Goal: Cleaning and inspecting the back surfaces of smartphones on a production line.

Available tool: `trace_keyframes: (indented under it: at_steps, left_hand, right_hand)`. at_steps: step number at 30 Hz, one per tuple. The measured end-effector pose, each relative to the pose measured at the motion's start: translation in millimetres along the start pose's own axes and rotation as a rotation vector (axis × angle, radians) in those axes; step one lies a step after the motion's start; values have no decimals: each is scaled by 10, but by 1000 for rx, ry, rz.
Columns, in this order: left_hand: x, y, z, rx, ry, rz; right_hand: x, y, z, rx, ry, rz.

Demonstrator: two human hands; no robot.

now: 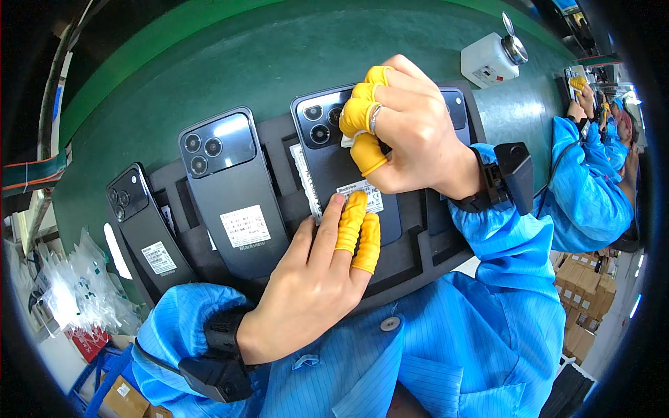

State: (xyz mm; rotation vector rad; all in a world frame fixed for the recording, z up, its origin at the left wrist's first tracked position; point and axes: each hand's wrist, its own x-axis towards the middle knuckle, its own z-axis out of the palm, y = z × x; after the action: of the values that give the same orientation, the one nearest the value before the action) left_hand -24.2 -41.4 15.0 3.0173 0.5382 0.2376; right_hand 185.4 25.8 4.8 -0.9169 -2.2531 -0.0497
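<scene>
A dark smartphone lies back up in a black foam tray, its camera block at the far left corner. My left hand presses its outstretched fingers, two in yellow finger cots, on the white label of this phone. Above the camera block, my right hand is closed, with yellow cots on its curled fingers. A scrap of white shows beneath those fingers, but what they hold is mostly hidden. Two more labelled phones rest to the left, a wide one and a slimmer one.
Another phone sits partly hidden behind my right wrist. A white pump bottle with its metal lid raised stands far right on the green table. Clear plastic bags hang at the left. Co-workers in blue sit along the right.
</scene>
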Motion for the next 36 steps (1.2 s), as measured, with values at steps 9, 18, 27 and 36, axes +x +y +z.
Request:
trace_keyframes:
  at_steps: [9,18,27,36]
  left_hand:
    - [5,1,-8,4,-10,3]
    - [0,0,-6,-3,-12,6]
    - [2,-3,-11,-6,-16,7]
    - [-2,-3,3,-2,-7,10]
  right_hand:
    - [3,8,-4,7,26,-9]
    - [-5,-3,-6,7,23,4]
    - [-1,1,-15,4,13,4]
    - [8,-4,-11,15,27,12]
